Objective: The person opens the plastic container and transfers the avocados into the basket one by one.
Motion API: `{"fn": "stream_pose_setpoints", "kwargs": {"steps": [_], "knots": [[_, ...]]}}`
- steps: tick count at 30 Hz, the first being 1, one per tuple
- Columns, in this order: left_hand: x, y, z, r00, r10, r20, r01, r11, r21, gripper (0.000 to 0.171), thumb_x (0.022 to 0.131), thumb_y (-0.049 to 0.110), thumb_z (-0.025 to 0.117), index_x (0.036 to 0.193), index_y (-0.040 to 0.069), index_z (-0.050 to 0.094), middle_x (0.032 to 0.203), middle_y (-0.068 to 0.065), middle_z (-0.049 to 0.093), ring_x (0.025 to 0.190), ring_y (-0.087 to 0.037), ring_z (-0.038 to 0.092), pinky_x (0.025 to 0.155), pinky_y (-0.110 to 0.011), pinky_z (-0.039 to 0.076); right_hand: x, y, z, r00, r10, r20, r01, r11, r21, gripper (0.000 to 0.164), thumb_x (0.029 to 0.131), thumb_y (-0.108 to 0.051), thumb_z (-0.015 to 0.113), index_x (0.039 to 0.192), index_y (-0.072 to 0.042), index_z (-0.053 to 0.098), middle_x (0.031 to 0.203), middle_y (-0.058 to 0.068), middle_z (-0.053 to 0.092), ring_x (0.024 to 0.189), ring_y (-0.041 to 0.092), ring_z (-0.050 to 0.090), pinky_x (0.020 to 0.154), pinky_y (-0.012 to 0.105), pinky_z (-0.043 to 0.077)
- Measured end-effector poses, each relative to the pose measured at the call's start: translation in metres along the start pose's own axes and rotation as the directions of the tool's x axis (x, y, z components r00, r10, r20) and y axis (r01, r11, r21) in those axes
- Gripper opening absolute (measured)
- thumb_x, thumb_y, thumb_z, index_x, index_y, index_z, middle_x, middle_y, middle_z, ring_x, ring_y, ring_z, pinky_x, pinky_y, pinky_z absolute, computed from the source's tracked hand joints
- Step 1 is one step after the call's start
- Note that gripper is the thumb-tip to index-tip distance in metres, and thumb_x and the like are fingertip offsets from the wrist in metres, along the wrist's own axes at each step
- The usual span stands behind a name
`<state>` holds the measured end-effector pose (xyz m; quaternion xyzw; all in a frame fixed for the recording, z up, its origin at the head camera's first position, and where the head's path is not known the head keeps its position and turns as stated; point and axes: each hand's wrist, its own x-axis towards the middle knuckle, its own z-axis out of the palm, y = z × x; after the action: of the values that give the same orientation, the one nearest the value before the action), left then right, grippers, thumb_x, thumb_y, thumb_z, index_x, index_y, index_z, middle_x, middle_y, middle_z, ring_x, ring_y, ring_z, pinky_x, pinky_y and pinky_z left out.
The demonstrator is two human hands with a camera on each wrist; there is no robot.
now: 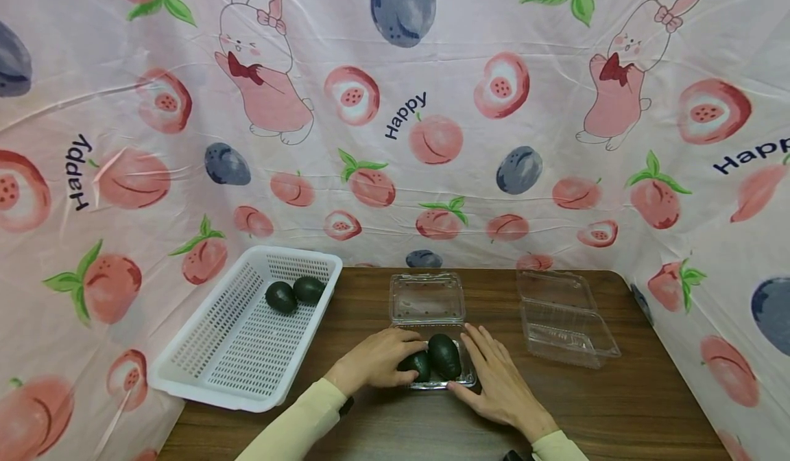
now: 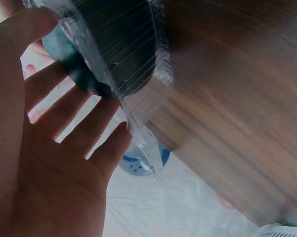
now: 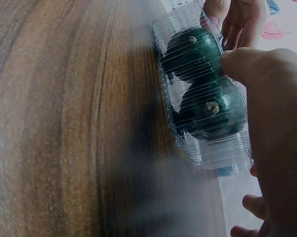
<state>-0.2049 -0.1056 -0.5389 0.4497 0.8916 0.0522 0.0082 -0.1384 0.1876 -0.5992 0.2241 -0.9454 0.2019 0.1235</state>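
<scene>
Two dark green avocados sit side by side in an open clear plastic clamshell box (image 1: 467, 381), its lid (image 1: 426, 298) folded back behind it. My left hand (image 1: 384, 359) rests at the left avocado (image 1: 417, 365), thumb on the near side, other fingers reaching over it and partly hiding it. The left wrist view shows those fingers spread and fairly straight at the box rim. My right hand (image 1: 498, 382) lies along the box's right side beside the right avocado (image 1: 444, 357), fingers extended, thumb at the near right corner. Through the clear wall, the right wrist view shows both avocados' stem ends.
To the left stands a white perforated plastic basket (image 1: 247, 351) with two more avocados (image 1: 295, 293) at its far right. Another open clear clamshell box (image 1: 564, 327) stands at the right on the brown wooden table (image 1: 642, 406). A fruit-printed cloth (image 1: 395, 193) hangs behind.
</scene>
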Motion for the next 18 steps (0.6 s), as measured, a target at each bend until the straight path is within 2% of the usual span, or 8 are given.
{"fn": "stream_pose_setpoints", "kwargs": {"steps": [11,18], "knots": [[0.011,-0.008,-0.005,0.996,0.023,0.081,-0.017,0.997,-0.075,0.054,0.1,0.031,0.085,0.149,0.015,0.072,0.144,-0.003,0.076,0.126,-0.02,0.077,0.107,-0.035,0.064,0.001,0.001,-0.001,1.0,-0.006,0.004,0.006,1.0,-0.002,0.095,0.101,-0.061,0.077,0.168,0.0,0.05,0.182,0.02,0.04,0.167,0.05,0.04,0.126,0.074,0.044],[0.017,-0.01,-0.005,0.992,0.002,0.124,0.013,0.993,-0.119,0.057,0.099,0.032,0.088,0.152,0.017,0.071,0.147,-0.001,0.076,0.131,-0.019,0.075,0.111,-0.036,0.062,0.0,0.0,-0.002,1.0,-0.014,-0.002,0.014,1.0,-0.007,0.094,0.1,-0.059,0.079,0.167,0.001,0.05,0.181,0.021,0.041,0.166,0.05,0.042,0.126,0.073,0.045]]}}
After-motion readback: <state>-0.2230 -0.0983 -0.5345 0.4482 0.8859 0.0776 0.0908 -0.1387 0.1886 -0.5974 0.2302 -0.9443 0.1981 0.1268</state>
